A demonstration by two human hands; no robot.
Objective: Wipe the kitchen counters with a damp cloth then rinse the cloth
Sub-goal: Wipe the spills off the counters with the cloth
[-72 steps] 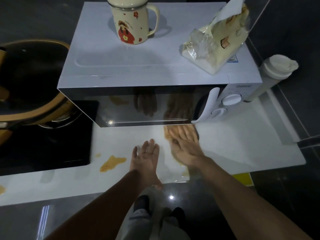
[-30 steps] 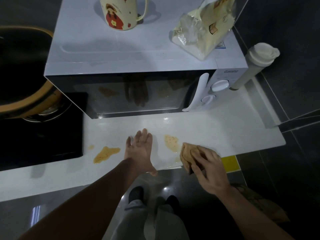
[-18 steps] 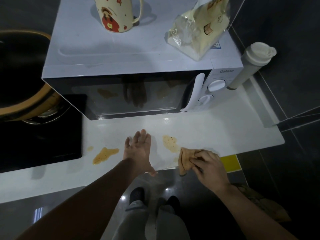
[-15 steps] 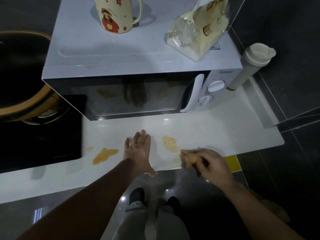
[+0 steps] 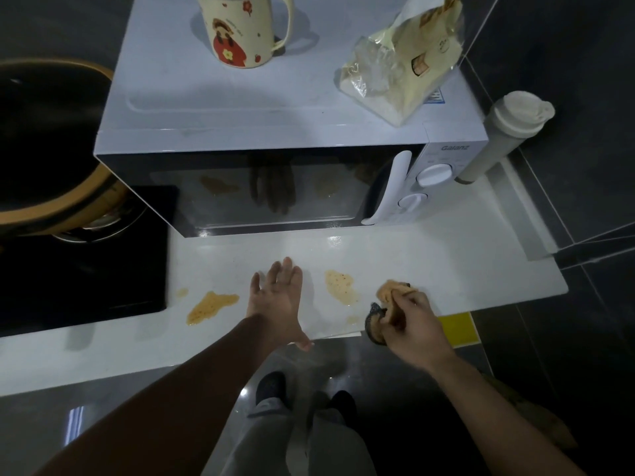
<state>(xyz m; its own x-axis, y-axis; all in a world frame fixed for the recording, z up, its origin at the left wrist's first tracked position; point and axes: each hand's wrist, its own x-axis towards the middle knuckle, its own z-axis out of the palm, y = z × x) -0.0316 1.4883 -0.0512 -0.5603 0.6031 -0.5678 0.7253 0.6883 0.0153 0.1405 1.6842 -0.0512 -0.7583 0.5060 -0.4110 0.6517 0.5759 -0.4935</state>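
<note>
A white counter (image 5: pixel 446 266) runs in front of a microwave. My left hand (image 5: pixel 276 297) rests flat on the counter with its fingers straight. To its right, at the counter's front edge, my right hand (image 5: pixel 407 319) grips a bunched brownish cloth (image 5: pixel 391 292). Two brown spills lie on the counter: one spill (image 5: pixel 340 286) between my hands, another spill (image 5: pixel 211 305) left of my left hand. A small drop (image 5: pixel 182 292) lies further left.
The white microwave (image 5: pixel 275 132) carries a patterned mug (image 5: pixel 237 29) and a bag of bread (image 5: pixel 405 60). A white tumbler (image 5: pixel 505 132) stands to its right. A black cooktop (image 5: pixel 82 266) with a wok (image 5: pixel 44 149) is on the left. My feet stand on the dark floor below.
My right hand drew the flat cloth from near the microwave back to the counter's front edge, leaving a spill exposed, and bunched it up in its fingers. My left hand stayed put.
</note>
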